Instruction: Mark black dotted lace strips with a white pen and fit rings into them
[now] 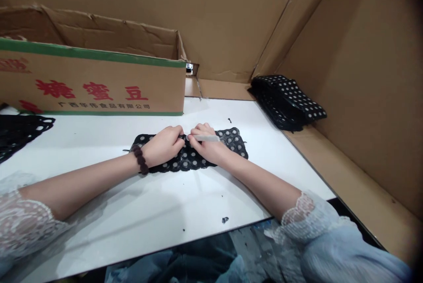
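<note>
A black rubbery sheet with rows of pale round dots (187,162) lies flat on the white table (158,212). Resting on its left half, my left hand (164,144) has its fingers closed at the far edge, pinching the sheet. My right hand (209,147) lies over the right half, with its fingers curled around a slim whitish, pen-like tool (208,138). The tool's tip points left toward my left fingertips. What that tip touches is too small to make out.
A cardboard box with red lettering (99,85) stands at the back left. Similar dotted black sheets (291,100) are stacked at the right edge. Black net-like material (20,133) lies at the far left. Small black scraps (225,220) dot the table. Cardboard walls (224,19) enclose the back and right.
</note>
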`<state>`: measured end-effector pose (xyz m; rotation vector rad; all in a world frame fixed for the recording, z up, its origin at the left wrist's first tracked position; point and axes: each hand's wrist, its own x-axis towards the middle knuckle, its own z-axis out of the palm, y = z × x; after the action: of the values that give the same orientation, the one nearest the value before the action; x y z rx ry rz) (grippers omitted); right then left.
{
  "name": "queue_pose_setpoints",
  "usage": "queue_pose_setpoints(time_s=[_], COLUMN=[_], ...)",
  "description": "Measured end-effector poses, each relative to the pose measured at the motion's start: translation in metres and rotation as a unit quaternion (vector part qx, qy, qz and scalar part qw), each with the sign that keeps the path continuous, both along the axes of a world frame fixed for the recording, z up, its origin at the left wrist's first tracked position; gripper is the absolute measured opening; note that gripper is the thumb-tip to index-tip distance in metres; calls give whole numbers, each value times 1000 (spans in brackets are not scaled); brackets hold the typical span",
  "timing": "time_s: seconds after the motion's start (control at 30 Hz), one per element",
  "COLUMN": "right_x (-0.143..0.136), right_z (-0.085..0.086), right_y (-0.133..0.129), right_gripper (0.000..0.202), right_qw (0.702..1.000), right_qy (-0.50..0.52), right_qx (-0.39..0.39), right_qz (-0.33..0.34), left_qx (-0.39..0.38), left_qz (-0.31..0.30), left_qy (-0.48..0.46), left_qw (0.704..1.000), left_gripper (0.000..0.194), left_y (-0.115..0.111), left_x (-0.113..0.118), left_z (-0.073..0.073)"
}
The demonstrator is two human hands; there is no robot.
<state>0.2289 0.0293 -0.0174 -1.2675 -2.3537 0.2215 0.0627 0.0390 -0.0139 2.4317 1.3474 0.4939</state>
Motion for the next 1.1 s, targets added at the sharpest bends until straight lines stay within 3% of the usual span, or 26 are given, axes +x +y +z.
queue_pose_setpoints(time_s=[0.2,0.4,0.57,0.67,0.97,1.1], right_x=[-5,3,19,23,19,16], right_z=[3,12,14,13,11,8], right_y=[2,10,14,12,6,3], right_gripper=[26,25,32,35,35,33], right_qw=[996,995,989,984,992,995], right_qy=[-55,8,139,156,103,75], right_qx=[61,96,-4,-45,-12,16], right_qz=[-35,-39,57,72,66,65], left_qx=[-18,-50,-57,-63,-75,-76], left_qz=[9,14,5,3,-56,-56], left_qy=[-58,-132,-112,-105,-15,-18], left_qw=[998,990,992,992,996,995], left_gripper=[4,4,9,10,16,14], left_y=[-5,1,4,6,10,8], left_x=[1,0,-2,-4,-9,-7], left_z=[7,14,12,11,14,15])
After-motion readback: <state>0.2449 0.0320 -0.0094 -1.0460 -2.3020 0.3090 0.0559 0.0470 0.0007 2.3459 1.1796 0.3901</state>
